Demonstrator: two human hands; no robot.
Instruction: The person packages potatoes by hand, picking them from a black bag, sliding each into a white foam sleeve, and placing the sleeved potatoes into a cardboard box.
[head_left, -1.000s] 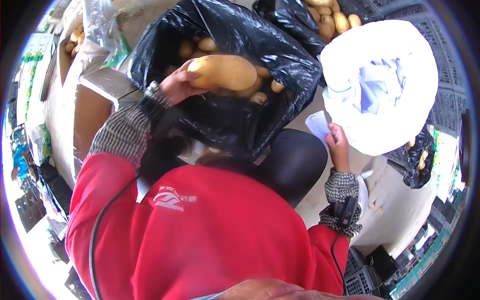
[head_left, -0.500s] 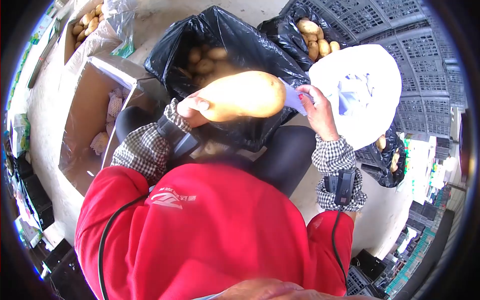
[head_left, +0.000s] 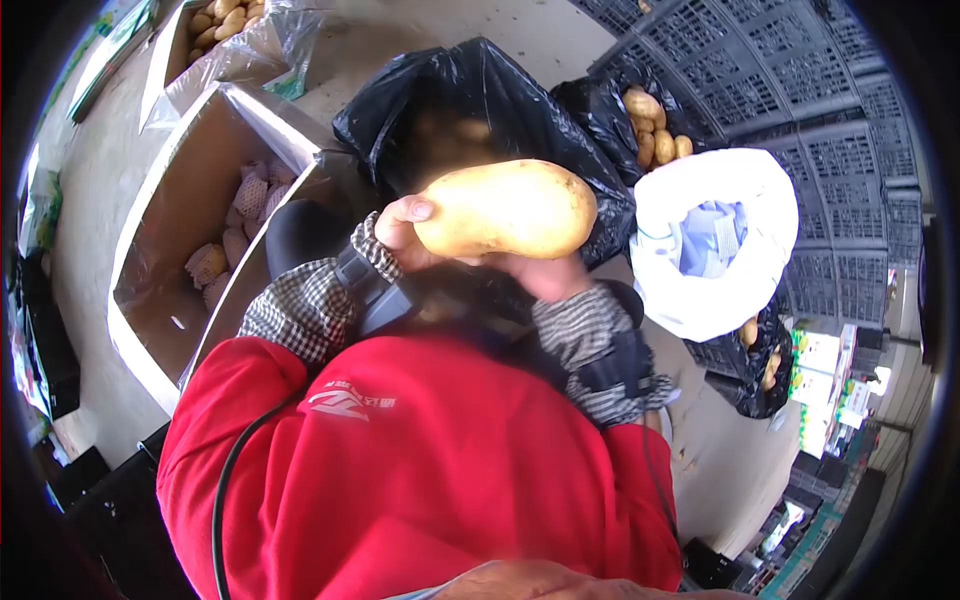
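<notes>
A large yellow potato [head_left: 508,208] is held up close in front of me. My left hand [head_left: 403,232] grips its left end, thumb on top. My right hand [head_left: 545,275] is under the potato's right half, mostly hidden behind it, touching its underside. Behind the potato stands an open black plastic bag [head_left: 500,95]; its contents are hidden by the potato. Both wrists wear checked cuffs with black devices strapped on.
A white bag [head_left: 745,290] holding pale slips stands at right. A second black bag with potatoes [head_left: 655,130] lies behind it, by dark plastic crates [head_left: 800,90]. At left is a cardboard box [head_left: 160,250] with net-wrapped items [head_left: 235,230], and another potato box [head_left: 225,18] beyond.
My left hand lifted the potato out of the black bag and toward me. My right hand left the white bag, came across and went under the potato.
</notes>
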